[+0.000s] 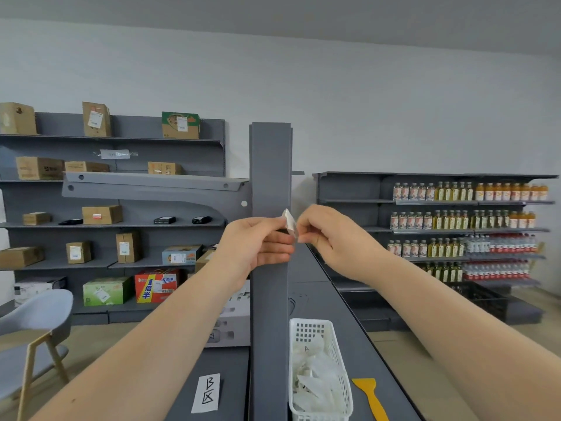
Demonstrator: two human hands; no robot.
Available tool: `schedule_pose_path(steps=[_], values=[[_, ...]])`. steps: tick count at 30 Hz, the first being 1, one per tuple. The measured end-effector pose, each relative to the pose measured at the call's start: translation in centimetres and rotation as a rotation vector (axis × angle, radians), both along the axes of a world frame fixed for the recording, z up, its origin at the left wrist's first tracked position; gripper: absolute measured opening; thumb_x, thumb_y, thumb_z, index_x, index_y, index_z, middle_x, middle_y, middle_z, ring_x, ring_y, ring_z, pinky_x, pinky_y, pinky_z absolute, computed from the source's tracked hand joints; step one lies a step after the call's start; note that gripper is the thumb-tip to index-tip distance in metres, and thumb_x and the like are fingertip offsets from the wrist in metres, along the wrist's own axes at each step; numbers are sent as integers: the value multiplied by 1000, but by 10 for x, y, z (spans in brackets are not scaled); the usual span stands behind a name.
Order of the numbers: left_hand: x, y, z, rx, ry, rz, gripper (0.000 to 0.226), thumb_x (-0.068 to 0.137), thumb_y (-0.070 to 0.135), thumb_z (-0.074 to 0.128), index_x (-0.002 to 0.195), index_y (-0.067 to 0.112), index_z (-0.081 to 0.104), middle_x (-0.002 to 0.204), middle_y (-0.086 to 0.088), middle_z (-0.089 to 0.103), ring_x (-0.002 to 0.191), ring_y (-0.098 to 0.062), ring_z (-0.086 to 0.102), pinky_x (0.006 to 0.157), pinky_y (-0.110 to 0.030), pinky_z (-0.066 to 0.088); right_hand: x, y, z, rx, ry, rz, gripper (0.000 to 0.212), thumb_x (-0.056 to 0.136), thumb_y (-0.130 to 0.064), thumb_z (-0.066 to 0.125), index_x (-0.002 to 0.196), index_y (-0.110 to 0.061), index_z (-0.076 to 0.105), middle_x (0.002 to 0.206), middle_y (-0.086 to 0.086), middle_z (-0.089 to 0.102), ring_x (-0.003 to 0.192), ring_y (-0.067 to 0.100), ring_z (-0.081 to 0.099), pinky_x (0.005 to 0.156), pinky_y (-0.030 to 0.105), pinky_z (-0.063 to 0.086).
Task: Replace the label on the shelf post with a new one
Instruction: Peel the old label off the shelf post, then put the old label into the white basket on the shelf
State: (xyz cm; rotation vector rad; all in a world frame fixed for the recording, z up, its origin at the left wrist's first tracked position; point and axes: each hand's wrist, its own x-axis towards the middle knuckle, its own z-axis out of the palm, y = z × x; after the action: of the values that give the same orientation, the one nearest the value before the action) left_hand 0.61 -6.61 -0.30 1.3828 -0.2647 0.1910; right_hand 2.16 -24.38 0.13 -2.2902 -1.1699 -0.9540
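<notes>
A tall grey shelf post (269, 165) rises in the middle of the view. Just in front of its right edge, my left hand (256, 243) pinches a small white label (289, 223) between thumb and fingers. My right hand (329, 235) meets it from the right, fingertips closed on the label's lower right edge. The label is bent and stands on edge, so its face is hidden. I cannot tell whether it touches the post. A white paper marked "B区" (207, 393) lies flat on the shelf top at the lower left of the post.
A white perforated basket (344, 390) holding several white paper pieces sits right of the post, with a yellow scraper (371, 396) beside it. Grey shelves with cardboard boxes (101, 214) stand left, bottle shelves (461, 220) right. A grey chair (36, 329) stands at lower left.
</notes>
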Motion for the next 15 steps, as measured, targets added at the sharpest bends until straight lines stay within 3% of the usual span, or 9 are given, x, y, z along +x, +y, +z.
schedule_pose_path(steps=[8,13,15], values=[[4,-30,-19,93,-74,-39,19,93,7,57,83,0,71,68,-13,74,63,-23,74,59,-30,61,-4,-33,-15,187,57,53,11,81,-11,71,82,-9,60,87,6,58,84,20,57,75,36,53],[7,-51,-33,183,-101,-113,18,94,1,53,86,1,69,69,-11,74,60,-21,73,60,-29,61,-6,-56,-26,417,344,-52,35,73,-17,80,101,-19,59,93,1,64,82,20,66,76,40,58],[7,-59,-42,202,-106,-140,16,94,1,54,86,1,68,69,-11,74,60,-21,73,61,-30,62,-7,-64,-32,444,436,-63,29,74,-14,79,97,-17,63,86,7,70,74,28,69,72,46,60]])
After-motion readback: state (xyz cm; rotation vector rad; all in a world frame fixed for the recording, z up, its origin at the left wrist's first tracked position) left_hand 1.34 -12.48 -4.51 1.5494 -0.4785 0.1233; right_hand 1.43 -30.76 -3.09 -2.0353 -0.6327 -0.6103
